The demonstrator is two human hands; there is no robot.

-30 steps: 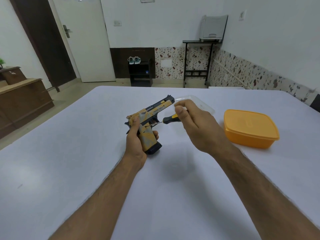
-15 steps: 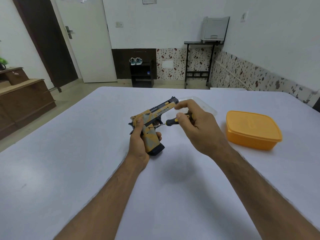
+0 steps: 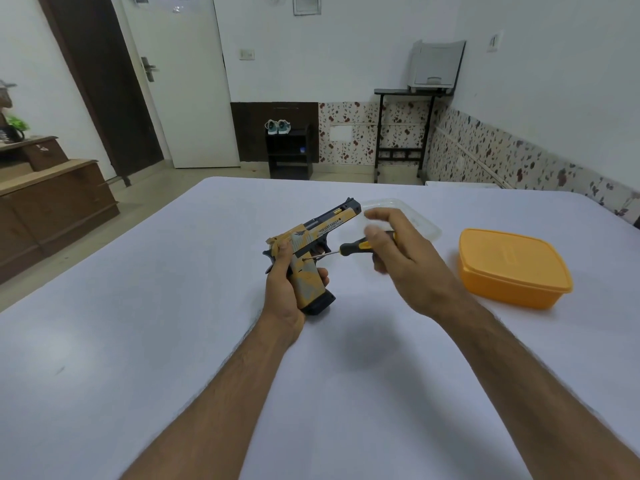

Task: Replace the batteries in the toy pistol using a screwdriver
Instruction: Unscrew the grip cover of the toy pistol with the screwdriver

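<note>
Yellow-and-black screwdriver [image 3: 349, 248] sits pinched in my right hand [image 3: 405, 265], tip on the grip screw of the toy pistol [image 3: 308, 261] my left hand [image 3: 282, 289] grasps at table centre. I judge unscrewing underway; next needs steady twisting. Orange container [image 3: 512, 268] at three o'clock.

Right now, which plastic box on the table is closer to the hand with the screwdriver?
The clear box, see-through and lying just behind the right hand. The orange box sits farther to the right, apart from the hand.

Yellow-black toy pistol [image 3: 311, 251], grip-down; screwdriver [image 3: 349, 249] tip touching grip.
</note>
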